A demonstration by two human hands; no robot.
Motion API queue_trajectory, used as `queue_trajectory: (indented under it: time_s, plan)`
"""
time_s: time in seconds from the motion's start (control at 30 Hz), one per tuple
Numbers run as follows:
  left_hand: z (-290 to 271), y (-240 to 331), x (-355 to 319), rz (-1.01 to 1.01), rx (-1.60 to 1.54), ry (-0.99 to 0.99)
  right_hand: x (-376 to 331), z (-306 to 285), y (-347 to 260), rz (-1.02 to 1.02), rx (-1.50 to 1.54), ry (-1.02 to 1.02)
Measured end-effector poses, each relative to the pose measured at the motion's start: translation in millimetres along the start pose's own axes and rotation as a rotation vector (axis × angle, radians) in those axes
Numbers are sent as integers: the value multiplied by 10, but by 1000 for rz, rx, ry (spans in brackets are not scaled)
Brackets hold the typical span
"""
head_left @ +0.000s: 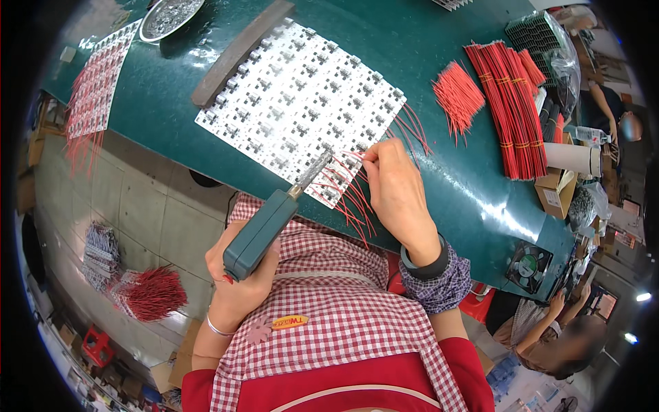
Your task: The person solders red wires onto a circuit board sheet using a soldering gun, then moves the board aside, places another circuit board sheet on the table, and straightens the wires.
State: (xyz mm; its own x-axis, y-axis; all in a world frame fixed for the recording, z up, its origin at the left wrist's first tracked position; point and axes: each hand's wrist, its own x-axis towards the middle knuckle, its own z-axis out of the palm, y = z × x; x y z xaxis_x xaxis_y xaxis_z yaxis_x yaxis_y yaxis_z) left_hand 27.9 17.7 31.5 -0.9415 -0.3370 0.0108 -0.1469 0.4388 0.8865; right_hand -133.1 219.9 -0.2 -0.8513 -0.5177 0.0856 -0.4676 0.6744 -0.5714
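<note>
My left hand (240,275) is wrapped round the dark green handle of a soldering gun (264,230). Its metal tip reaches onto the lower right part of a white circuit board panel (288,110) covered with rows of small dark components. Close to that tip, my right hand (395,189) pinches the end of a red wire (353,155) against the panel. Several red wires (353,206) hang off the panel's near right edge, and more stick out at its right corner. A dark bar (240,51) lies along the panel's left edge.
On the green table (473,220) are a loose pile of red wires (458,96) and tied red wire bundles (508,110) to the right. A second wired panel (103,82) and a metal dish (168,17) are far left. A small fan (528,264) sits right. Two people work at the right.
</note>
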Motion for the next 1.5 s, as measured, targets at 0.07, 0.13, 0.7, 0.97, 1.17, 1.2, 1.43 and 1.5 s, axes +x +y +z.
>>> queue_trajectory:
  time_s: [0.07, 0.13, 0.7, 0.97, 1.17, 1.2, 1.43, 1.5]
  plan:
    - [-10, 7, -1, 1, 10, -4, 3, -34, -32, -3, 7, 38]
    - [-19, 9, -4, 13, 9, -2, -29, -29, -65, 19, 75, 19]
    - [2, -25, -51, 2, -3, 16, -112, 146, -131, -12, -41, 21]
    - [-32, -40, -95, -17, -9, 20, -105, 108, -128, -1, 56, 80]
    - [-65, -48, -134, -17, -2, 15, -155, 128, -183, 45, 263, 96]
    - [-74, -51, -140, -8, 3, 15, -168, 120, -194, 45, 263, 96]
    - [-80, -74, -208, -29, -2, 11, -204, 147, -238, 4, 185, 76]
    - [-79, -68, -217, -37, -5, 12, -217, 157, -241, 10, 165, 57]
